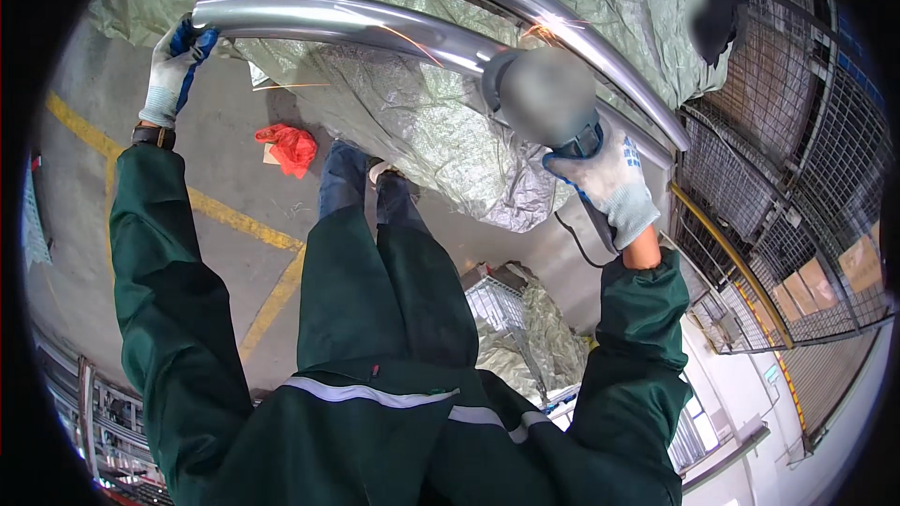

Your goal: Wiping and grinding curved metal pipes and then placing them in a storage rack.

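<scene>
Head view: a grey floor [234, 131] marked with yellow lines, and above it a crumpled pale sheet [394, 122] under two curved, shiny metal pipes. The far pipe [614, 70] runs beyond the near pipe [328, 17], and neither hand holds it. The near pipe lies across the upper middle, over the sheet, its left end sticking out past the sheet's edge. A corded power tool [548, 94], its head blurred, sits over the near pipe's right part. The right hand [609, 169] is wrapped around its handle; the left hand [178, 61] is clamped on the pipe's left end. A red bag [289, 150] lies on the floor. Sparks [542, 33] fly by the tool, so work seems under way, not finished; the blur hides the contact, and how much of the surface is done or left cannot be told.
</scene>
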Tool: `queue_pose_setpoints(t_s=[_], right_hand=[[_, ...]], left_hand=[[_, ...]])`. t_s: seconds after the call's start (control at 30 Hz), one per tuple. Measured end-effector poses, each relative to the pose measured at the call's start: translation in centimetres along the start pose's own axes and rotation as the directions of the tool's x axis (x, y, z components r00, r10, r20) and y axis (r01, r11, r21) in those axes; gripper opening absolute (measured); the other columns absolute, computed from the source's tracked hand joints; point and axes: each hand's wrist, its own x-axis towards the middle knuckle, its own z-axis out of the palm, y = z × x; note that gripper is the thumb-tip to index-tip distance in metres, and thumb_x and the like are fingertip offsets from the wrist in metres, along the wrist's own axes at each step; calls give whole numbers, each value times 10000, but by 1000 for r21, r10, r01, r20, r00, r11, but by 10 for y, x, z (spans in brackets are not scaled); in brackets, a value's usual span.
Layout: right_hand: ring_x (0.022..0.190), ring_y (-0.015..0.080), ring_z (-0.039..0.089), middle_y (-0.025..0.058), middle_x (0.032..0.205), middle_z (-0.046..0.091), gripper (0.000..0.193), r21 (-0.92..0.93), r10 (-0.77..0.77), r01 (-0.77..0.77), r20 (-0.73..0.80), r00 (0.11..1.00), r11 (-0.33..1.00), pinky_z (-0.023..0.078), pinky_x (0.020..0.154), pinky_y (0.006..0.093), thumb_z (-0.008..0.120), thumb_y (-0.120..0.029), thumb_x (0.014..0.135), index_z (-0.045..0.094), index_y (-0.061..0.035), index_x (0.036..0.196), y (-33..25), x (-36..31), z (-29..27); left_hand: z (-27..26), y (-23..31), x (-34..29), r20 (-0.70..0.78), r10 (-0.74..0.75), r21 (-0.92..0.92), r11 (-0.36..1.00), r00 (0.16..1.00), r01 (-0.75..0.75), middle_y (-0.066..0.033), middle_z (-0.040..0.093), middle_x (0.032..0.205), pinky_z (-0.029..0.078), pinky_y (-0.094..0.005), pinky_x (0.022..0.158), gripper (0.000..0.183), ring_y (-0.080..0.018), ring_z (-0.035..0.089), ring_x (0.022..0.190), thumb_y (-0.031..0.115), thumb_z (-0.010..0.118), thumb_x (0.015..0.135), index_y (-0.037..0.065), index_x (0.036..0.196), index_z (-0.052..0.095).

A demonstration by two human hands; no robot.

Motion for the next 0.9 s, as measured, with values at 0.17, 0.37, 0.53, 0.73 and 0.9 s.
queue_pose_setpoints(t_s=[0.17, 0.37, 0.53, 0.73, 0.9], right_hand=[[946, 363, 682, 218, 1119, 680, 897, 14, -79, 79, -43, 996, 997, 556, 833, 388, 826, -395, 607, 511, -17, 1358, -4, 1, 2], [930, 351, 683, 212, 1082, 693, 850, 66, -44, 43, 20, 999, 997, 557, 823, 374, 828, -374, 616, 540, 5, 1320, -6, 5, -3], [854, 284, 644, 187, 1019, 685, 750, 117, -36, 29, 62, 997, 993, 544, 796, 345, 844, -313, 632, 566, 48, 1228, -9, 9, -5], [799, 217, 620, 159, 990, 681, 678, 183, 0, -10, 52, 999, 983, 533, 773, 311, 853, -254, 646, 580, 66, 1177, 3, 2, -3], [845, 301, 680, 190, 1024, 701, 757, 76, -86, 88, -31, 996, 993, 559, 778, 350, 825, -358, 632, 582, 23, 1239, -8, -2, 4]], left_hand=[[-3, -1, 0, 6, -28, -22, 999, 1000, 28, -56, 704, 1134, 511, -230, 903, 394, -108, 641, 962, 38, 716, 897, -30, 1272, 614], [1, 5, -1, 5, -38, 10, 999, 999, 38, -51, 690, 1162, 501, -236, 932, 398, -111, 634, 988, 24, 685, 914, -25, 1299, 598], [-1, 3, 0, -15, -40, 45, 998, 999, 40, -55, 688, 1163, 499, -234, 935, 403, -116, 636, 994, 27, 683, 917, -27, 1306, 592], [2, 6, 0, 7, -28, -29, 999, 1000, 28, -67, 695, 1139, 510, -229, 914, 413, -122, 646, 978, 49, 710, 903, -36, 1291, 597], [0, 14, 5, 28, -37, 41, 999, 999, 36, -73, 691, 1143, 515, -235, 913, 422, -125, 642, 977, 53, 709, 905, -39, 1299, 589]])
